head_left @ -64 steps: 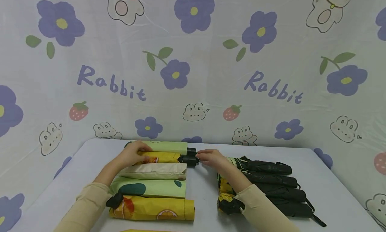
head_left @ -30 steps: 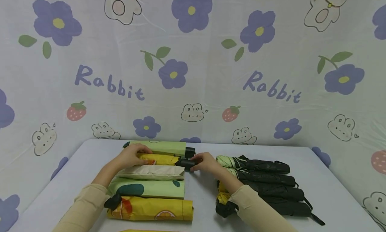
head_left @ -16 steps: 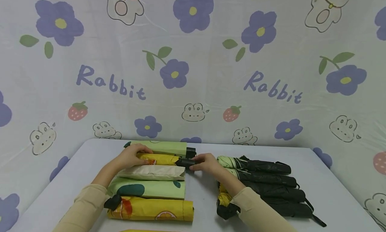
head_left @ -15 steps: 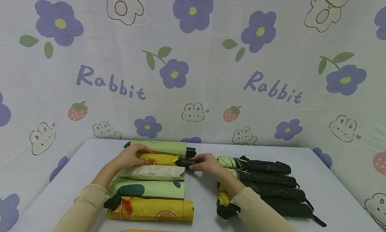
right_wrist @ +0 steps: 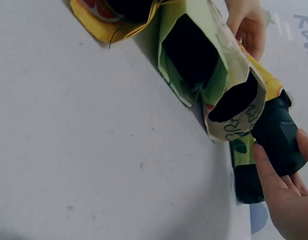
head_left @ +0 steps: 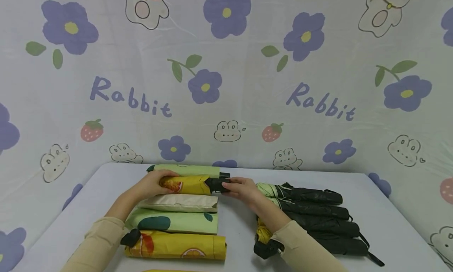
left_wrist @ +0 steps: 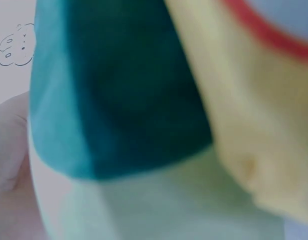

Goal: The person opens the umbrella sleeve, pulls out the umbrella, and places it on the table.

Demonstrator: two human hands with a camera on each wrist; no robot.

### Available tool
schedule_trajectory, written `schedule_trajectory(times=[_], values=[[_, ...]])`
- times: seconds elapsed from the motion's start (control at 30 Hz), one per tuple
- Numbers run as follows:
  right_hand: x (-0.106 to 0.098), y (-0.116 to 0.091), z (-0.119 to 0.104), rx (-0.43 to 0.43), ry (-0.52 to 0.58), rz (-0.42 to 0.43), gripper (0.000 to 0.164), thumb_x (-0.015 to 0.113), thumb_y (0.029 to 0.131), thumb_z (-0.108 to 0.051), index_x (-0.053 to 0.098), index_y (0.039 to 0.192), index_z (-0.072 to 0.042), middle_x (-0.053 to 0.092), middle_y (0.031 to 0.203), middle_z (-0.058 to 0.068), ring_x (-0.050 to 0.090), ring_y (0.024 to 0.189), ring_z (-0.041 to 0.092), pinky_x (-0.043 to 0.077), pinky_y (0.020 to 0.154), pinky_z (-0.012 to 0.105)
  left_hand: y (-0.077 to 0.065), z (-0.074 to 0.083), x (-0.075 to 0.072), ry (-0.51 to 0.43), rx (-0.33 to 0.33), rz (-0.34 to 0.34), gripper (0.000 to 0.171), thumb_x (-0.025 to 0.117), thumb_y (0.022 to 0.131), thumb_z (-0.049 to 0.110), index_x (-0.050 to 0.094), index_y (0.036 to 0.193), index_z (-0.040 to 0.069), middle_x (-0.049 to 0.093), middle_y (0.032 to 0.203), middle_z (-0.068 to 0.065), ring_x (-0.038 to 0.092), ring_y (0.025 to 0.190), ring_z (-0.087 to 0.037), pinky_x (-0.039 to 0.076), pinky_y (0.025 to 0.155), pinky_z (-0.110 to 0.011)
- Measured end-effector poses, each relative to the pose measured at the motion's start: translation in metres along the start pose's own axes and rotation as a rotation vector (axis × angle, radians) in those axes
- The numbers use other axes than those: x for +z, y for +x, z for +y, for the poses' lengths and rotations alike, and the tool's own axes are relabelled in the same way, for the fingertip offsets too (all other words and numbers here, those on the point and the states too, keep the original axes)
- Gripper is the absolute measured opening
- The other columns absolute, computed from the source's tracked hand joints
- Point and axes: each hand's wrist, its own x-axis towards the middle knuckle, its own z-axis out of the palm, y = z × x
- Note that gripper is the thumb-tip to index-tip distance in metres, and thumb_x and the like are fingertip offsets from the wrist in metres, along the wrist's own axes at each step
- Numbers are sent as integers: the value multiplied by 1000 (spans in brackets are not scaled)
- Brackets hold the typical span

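Note:
Near the back of the table, my left hand grips the body of a folded umbrella in a yellow, orange-printed sleeve. My right hand holds its black handle between thumb and fingers, as the right wrist view shows. Just behind it lies a light green umbrella, its black handle end showing below. In front lie a cream sleeve, a green sleeve and a yellow sleeve, with dark open mouths in the right wrist view. Blurred cloth fills the left wrist view.
Several black folded umbrellas lie side by side at the right, partly behind my right forearm. Another yellow thing is cut off at the bottom edge. A printed curtain hangs behind the white table.
My right hand has moved from beside the handle onto it and now grips it. The yellow umbrella has risen slightly, covering more of the green one. My left hand has stayed on its body.

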Motion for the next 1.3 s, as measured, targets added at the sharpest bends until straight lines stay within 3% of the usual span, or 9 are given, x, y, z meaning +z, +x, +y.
schedule_trajectory(times=[0.47,0.7,1.0,1.3], values=[[-14,-12,-16,20,151,79,62,60,96,-6,28,145,16,37,148,34,48,131,43,53,96,40,-1,-7,2,6,46,-10,50,75,83,7,59,130,2,60,130,-20,56,118,-38,50,95,-51],[-31,-20,-21,-5,114,71,58,60,97,-10,35,142,15,41,146,32,52,128,40,52,97,37,-3,-7,3,-2,53,-31,49,75,84,7,59,130,1,61,129,-20,55,119,-39,48,98,-52],[-51,-28,-27,-26,73,79,60,58,98,-14,33,144,14,40,147,31,51,128,40,47,103,43,-1,-6,3,-2,53,-64,47,73,84,3,59,129,0,63,129,-18,54,123,-39,47,101,-52],[-59,-31,-26,-19,75,111,62,60,97,-16,32,145,13,40,148,29,55,127,36,51,100,39,0,-4,2,-2,39,-60,37,70,85,-1,64,121,2,65,122,-18,60,116,-37,52,95,-49]])
